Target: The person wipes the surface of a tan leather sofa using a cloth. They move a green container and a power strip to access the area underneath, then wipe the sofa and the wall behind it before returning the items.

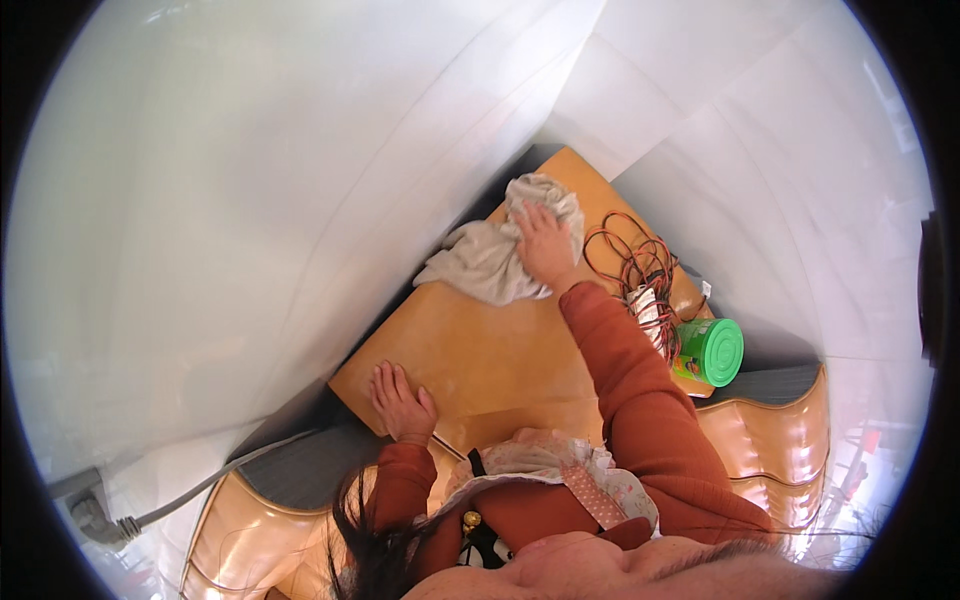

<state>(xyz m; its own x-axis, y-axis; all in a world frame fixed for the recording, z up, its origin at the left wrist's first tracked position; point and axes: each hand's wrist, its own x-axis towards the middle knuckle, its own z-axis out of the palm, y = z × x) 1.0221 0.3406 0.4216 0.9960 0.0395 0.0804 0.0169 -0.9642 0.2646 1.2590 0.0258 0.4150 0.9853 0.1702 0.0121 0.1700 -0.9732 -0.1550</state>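
A crumpled light grey-beige cloth [480, 259] lies towards the far corner of an orange-brown tabletop [487, 352]. My right hand [545, 244] presses flat on the cloth, its fingers spread over the bunched part. My left hand [401, 401] rests palm down on the bare tabletop near its left corner, holding nothing. To the right of my right hand lies a tangle of red and black cable [637, 259] with a white-labelled piece [646, 311] among its loops. Beside the cable, a green canister with a round green lid [724, 352] is near the right edge.
Pale marble-like walls [247, 187] meet beyond the table's far corner. Padded tan leather-like seats [772, 427] stand on both sides. At the lower left, a grey cord with a plug [97, 517] runs from a wall socket towards the left seat.
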